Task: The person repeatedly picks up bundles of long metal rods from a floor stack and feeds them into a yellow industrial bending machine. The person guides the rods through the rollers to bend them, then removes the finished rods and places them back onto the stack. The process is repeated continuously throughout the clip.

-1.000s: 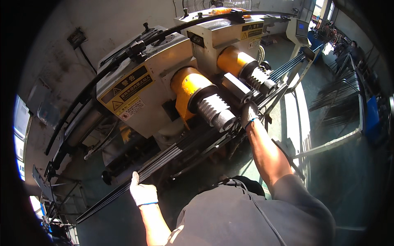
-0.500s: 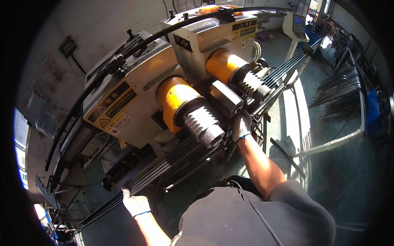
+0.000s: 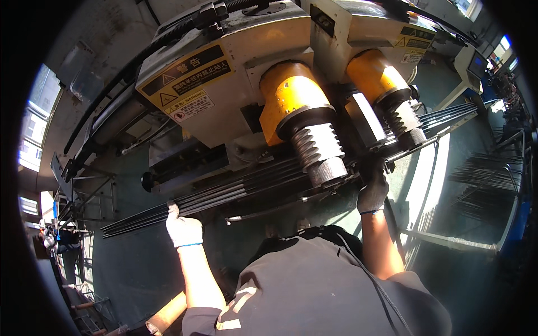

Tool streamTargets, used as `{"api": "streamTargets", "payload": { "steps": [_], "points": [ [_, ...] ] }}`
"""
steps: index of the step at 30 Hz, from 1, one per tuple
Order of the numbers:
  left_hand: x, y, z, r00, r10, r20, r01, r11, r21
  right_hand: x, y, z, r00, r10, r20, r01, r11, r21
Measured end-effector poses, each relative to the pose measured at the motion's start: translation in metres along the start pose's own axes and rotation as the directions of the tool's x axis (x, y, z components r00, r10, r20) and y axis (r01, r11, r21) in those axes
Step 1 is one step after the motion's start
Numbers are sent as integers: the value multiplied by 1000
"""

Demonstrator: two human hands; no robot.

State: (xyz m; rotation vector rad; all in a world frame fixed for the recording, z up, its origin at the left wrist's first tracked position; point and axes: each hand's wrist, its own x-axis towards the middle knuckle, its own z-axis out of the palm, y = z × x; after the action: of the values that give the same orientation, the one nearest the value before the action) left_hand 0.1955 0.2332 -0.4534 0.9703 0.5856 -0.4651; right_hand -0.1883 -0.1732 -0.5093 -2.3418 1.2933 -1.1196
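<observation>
My left hand, in a pale work glove, is closed around a bundle of long, thin metal rods, its thumb lying over them and its fingers mostly hidden. The rods run side by side in front of a bending machine, their left ends sticking out past this hand. My right hand, also gloved, reaches to the machine's front edge by the rods; deep shadow hides its fingers. Between the hands, a ridged steel roller juts out below a yellow cylinder. A second ridged roller stands farther right.
A grey block sits between the two rollers. Below the rods hangs a black hose. A rack holding many thin rods stands on the right. At the far right is a control panel; metal stands are on the left.
The view has turned, so the machine and rods appear farther right and the rods lie more level. Both hands remain at about the same places along the machine.
</observation>
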Motion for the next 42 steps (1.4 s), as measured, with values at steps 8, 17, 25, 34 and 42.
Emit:
{"api": "streamTargets", "payload": {
  "steps": [8, 17, 25, 34, 42],
  "points": [
    [-35, -50, 43, 1000, -1, 20, 0, 998, 57, -13, 17, 1, 971, 76, 228, -52, 992, -111],
    [-21, 31, 9, 987, 43, 152, 0, 962, -274, -101, 130, 55, 599, 562, 571, -800, 433, 415],
    [63, 221, -122, 952, 302, 55, -249, 865, -436, -216, 161, 74, 282, 388, 877, -782, -436, 445],
    [160, 343, -266, 887, 463, -4, -423, 806, -414, -258, 35, 59, 233, 591, 772, -898, -175, 404],
    [136, 340, -259, 873, 452, 184, -427, 890, -159, -260, -26, 35, 360, 847, 391, -931, 351, 98]
  ]
}}
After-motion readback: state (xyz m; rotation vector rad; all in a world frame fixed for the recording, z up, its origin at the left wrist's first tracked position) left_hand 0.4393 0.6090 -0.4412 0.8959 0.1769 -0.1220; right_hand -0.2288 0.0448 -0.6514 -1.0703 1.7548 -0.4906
